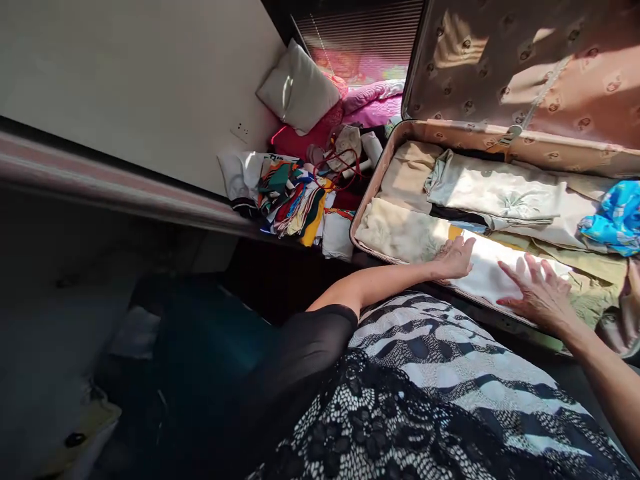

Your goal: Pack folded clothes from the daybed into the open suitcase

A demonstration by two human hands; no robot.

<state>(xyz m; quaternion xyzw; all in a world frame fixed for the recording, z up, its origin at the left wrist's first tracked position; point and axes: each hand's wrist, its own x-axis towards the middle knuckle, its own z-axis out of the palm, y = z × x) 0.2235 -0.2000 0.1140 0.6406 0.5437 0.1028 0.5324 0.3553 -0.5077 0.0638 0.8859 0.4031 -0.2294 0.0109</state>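
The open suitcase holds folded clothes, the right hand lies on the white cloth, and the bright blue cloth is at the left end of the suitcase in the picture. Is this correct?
Not quite: the head view shows the bright blue cloth at the right end of the open suitcase. The right hand does lie on the white cloth, among folded clothes.

I can see a thin black fabric sleeve (320, 333) on the person's left arm, its hem leaving the forearm bare. The black-and-white patterned garment (445, 347) carries wavy dark bands, with lace-like black flowers (360, 413) nearer the body. Left hand (454, 259) and right hand (541, 290) are ungloved.
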